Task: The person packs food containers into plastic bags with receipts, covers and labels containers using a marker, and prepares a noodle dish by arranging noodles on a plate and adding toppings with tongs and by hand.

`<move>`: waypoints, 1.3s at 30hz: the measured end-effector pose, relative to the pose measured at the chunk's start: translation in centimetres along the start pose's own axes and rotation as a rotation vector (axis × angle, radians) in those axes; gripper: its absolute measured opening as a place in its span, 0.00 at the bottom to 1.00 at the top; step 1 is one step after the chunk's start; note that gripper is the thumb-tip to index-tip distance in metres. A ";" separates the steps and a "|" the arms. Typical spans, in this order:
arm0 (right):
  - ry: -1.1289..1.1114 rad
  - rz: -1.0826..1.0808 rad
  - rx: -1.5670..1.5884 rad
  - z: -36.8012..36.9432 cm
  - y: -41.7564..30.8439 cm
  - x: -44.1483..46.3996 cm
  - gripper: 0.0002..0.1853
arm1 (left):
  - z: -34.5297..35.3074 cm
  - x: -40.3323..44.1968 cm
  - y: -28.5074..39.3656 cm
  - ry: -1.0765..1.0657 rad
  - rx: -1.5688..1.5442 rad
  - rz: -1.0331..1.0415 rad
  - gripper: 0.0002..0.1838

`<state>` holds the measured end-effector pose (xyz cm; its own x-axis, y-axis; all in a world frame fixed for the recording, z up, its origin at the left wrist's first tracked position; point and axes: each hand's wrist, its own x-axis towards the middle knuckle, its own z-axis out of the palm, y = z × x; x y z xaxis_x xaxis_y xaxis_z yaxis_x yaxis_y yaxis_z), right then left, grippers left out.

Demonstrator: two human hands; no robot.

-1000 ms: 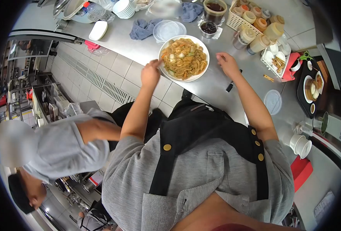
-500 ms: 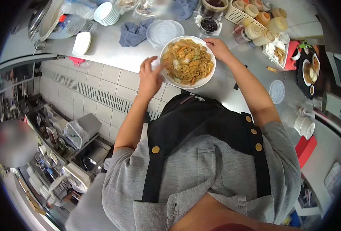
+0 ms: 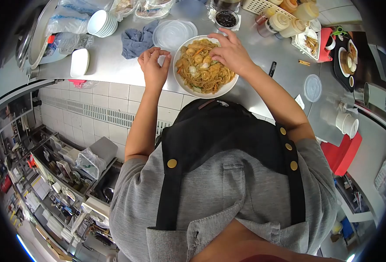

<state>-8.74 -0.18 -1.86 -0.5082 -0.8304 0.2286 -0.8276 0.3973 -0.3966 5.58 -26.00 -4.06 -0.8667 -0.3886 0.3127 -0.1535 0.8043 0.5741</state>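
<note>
A round white bowl [image 3: 178,83] holds stir-fried noodles [image 3: 206,72] with cabbage and bits of carrot. Over the upper right of the bowl is my right hand [image 3: 231,53], fingers spread and thumb low over the noodles; whether it touches them I cannot tell. Just left of the bowl, apart from its rim, my left hand [image 3: 153,72] is raised with bent fingers and the thumb held off, nothing visible in it. Behind the bowl lie clear plastic lids [image 3: 174,34], beside a crumpled blue-grey cloth [image 3: 137,41].
A cup of dark sauce [image 3: 226,18] stands behind the bowl, near squeeze bottles [image 3: 273,25]. A black marker [image 3: 273,69], a clothespin [image 3: 304,63] and another lid [image 3: 313,87] lie to the right. Stacked white bowls [image 3: 102,23] and a white dish [image 3: 79,62] are at left.
My right hand has left the bowl's rim and come over the noodles. My left hand has drawn away leftward from the bowl. The whole view has shifted slightly.
</note>
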 end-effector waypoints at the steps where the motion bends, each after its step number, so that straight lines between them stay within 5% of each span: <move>1: -0.025 -0.013 -0.016 0.0 -0.1 0.2 0.06 | -0.1 -0.1 -0.1 0.007 -0.014 -0.014 0.06; 8: -0.058 -0.042 -0.024 0.1 -0.1 1.2 0.06 | -1.2 -0.9 -1.3 0.030 -0.024 -0.091 0.06; 13: 0.292 0.073 -0.152 -0.8 0.5 4.1 0.04 | -2.1 0.2 -4.4 0.073 0.053 -0.092 0.08; 16: 0.280 -0.011 -0.110 -1.0 1.1 6.9 0.04 | -2.1 2.6 -6.3 0.079 0.142 -0.062 0.11; 21: -0.229 -0.068 0.006 -2.0 2.5 4.8 0.06 | -2.0 4.9 -3.1 0.008 0.090 -0.043 0.09; 24: -0.010 0.007 -0.038 -1.9 3.3 2.0 0.10 | -1.0 4.4 2.0 -0.137 0.051 0.029 0.10; 26: 0.252 0.287 0.083 -1.3 3.7 -0.5 0.15 | 0.6 5.4 2.2 -0.113 -0.007 -0.011 0.08; 28: 0.326 0.526 0.157 -1.1 3.1 -3.2 0.15 | 3.0 7.8 0.2 -0.035 -0.152 0.007 0.05; 32: 0.393 0.667 0.095 -0.9 3.1 -9.3 0.21 | 4.5 13.9 2.8 -0.072 -0.121 0.070 0.06; 34: 0.428 0.715 0.114 -1.8 2.5 -11.8 0.23 | 6.1 18.2 4.0 0.092 -0.185 0.147 0.07; 38: 0.457 0.784 0.124 -3.5 1.8 -16.0 0.24 | 9.9 26.3 7.0 0.095 0.022 0.225 0.13; 39: 0.466 0.817 0.092 -3.7 1.7 -17.1 0.24 | 10.6 27.4 8.0 -0.082 0.092 0.131 0.14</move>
<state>-2.34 16.09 -3.17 -0.9829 -0.0607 0.1737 -0.1614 0.7380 -0.6552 -24.45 -25.48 1.11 -0.9174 -0.2427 0.3155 -0.0762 0.8850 0.4592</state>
